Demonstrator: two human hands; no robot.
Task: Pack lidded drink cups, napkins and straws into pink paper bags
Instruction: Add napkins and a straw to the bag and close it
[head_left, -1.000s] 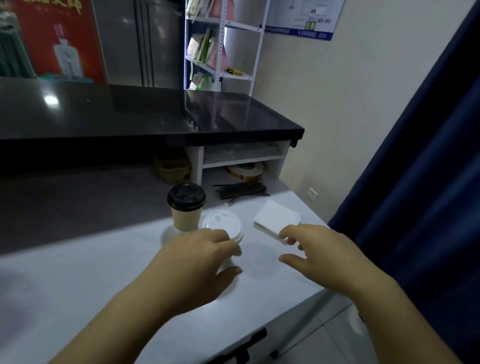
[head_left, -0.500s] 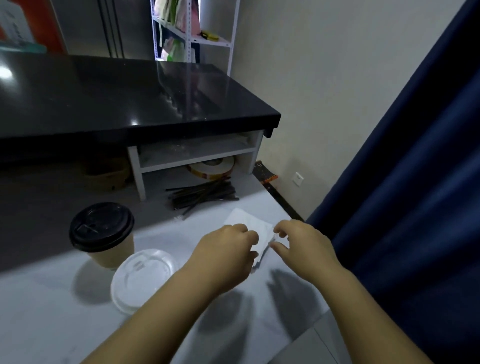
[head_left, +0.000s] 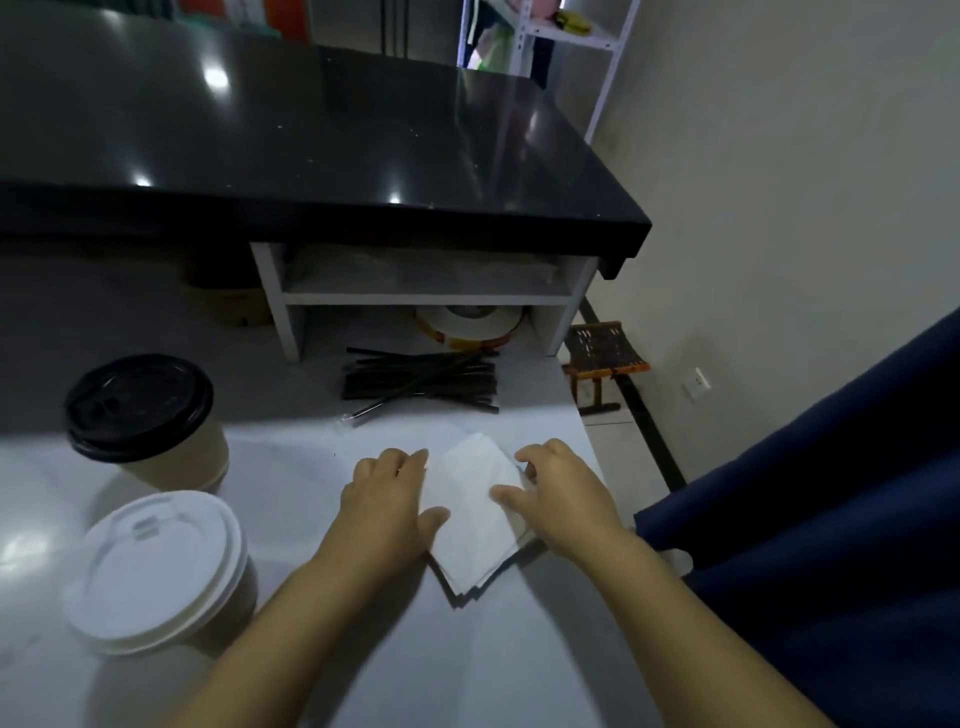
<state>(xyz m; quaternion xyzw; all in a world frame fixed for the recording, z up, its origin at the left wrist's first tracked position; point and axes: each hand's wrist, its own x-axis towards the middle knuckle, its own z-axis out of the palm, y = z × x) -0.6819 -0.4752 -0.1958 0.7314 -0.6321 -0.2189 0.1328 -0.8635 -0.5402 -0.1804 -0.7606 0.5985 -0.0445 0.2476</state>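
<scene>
A stack of white napkins (head_left: 470, 514) lies on the white table (head_left: 467, 665) near its right edge. My left hand (head_left: 387, 501) rests at the stack's left edge, fingers curled down and thumb on the top sheet. My right hand (head_left: 563, 496) grips the right side, thumb on top and fingers curled over the far corner. A brown cup with a black lid (head_left: 140, 410) stands at the left. In front of it is a cup with a white lid (head_left: 156, 566). A pile of black straws (head_left: 421, 384) lies behind the napkins.
A black counter (head_left: 311, 156) on a white shelf unit (head_left: 415, 299) overhangs the back of the table, with a tape roll (head_left: 467, 327) under it. A dark blue curtain (head_left: 831, 493) hangs close on the right. A small stool (head_left: 605, 353) stands on the floor past the table's right edge.
Both hands moved from beside the white-lid cup over to the napkin stack and closed on its two sides. The view tilted down and drew closer to the table.
</scene>
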